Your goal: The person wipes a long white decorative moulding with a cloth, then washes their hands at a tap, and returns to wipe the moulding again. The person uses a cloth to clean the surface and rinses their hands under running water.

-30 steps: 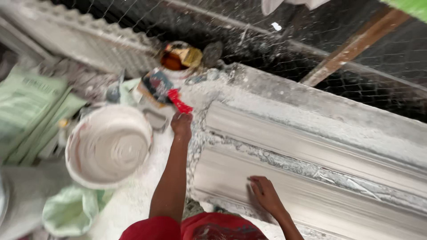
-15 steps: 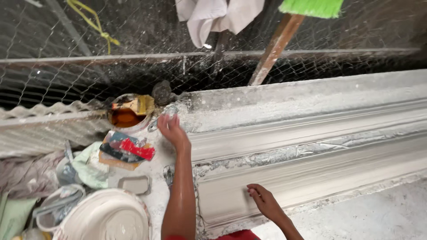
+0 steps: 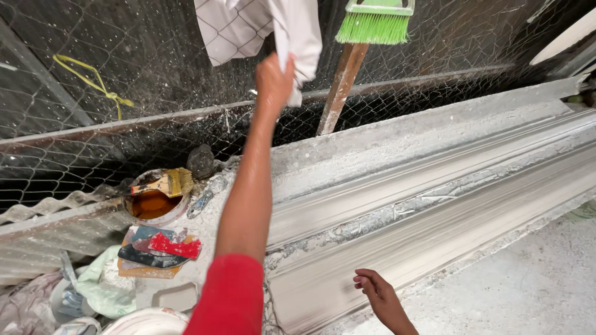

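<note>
cloth on the wire fence

while the left hand [image 3: 273, 80] is raised and pinched shut on the white cloth [image 3: 292, 28], it hangs limp over the mesh fence [image 3: 124, 80]. likely light, soft; best grabbed by a bunched fold. faint check pattern. right hand [image 3: 375, 291] rests open on the plaster moulding [image 3: 434, 205].

No labels, signs or screens can be seen. The only package-like things are found at the lower left corner of the view: a crumpled pale green bag [image 3: 102, 286] is lain on the surface just left of a stack of flat coloured scraps, and a greyish, dusty sack [image 3: 25, 307] is slumped beside it at the frame's edge, partly cut off. Whether anything is printed on either cannot be told, as both are creased and powdered with white dust.
</note>
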